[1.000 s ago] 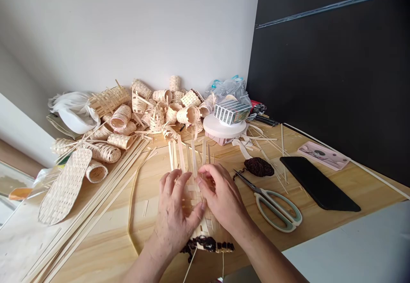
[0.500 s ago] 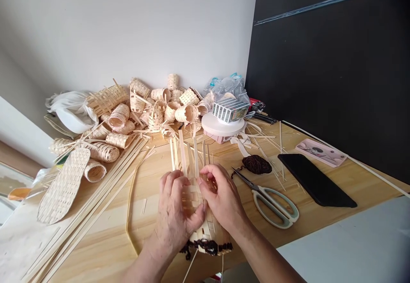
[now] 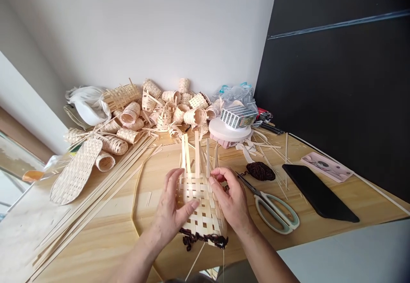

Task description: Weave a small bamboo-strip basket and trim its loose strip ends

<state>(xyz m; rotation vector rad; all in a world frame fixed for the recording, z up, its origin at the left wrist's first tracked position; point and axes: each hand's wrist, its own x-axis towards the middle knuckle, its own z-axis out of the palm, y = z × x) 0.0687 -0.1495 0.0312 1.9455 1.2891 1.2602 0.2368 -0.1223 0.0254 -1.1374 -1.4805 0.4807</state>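
A small woven basket (image 3: 203, 219) of pale flat strips lies between my hands, with a dark brown braided yarn edge (image 3: 205, 238) on its near end. Several loose strips (image 3: 197, 154) stick out from the far end. My left hand (image 3: 171, 206) cups the basket's left side, its thumb apart from the fingers and resting over the weave. At the upper right corner, my right hand (image 3: 232, 197) pinches the edge of the basket beside an upright strip, thumb against index finger. The right hand's other fingers are curled and partly hidden.
Scissors (image 3: 277, 212), a dark yarn ball (image 3: 261, 171) and a black phone-like slab (image 3: 320, 193) lie to the right. Small woven baskets (image 3: 195, 116) are heaped at the back. Long strips (image 3: 96, 201) and a flat woven piece (image 3: 77, 172) lie left.
My left thumb and fingers have spread apart, uncovering more of the basket's open weave. The right hand has shifted slightly right along its far edge. The camera view has turned a little left.
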